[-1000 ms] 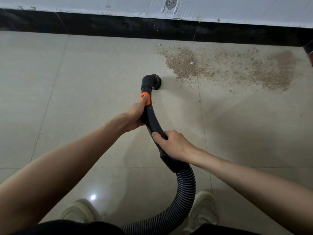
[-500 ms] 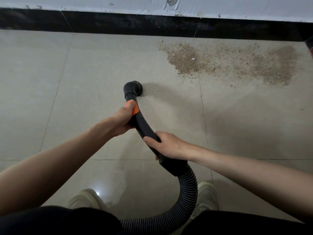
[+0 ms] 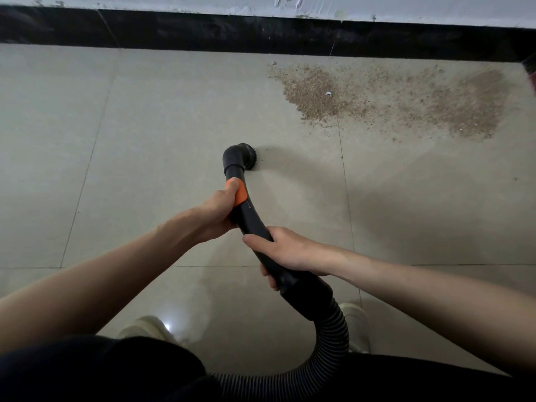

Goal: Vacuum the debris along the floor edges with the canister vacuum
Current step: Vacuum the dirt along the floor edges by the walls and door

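Black plastic wand runs up the middle of the frame, the left hand wrapped round it just below the orange collar, the right hand gripping lower down. Its brush nozzle rests on bare tile. Up and to the right, well apart, the debris stretches sideways beside the black skirting.

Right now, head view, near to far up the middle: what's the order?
Ribbed hose → right hand → left hand → orange switch → round brush nozzle → debris patch → black baseboard.
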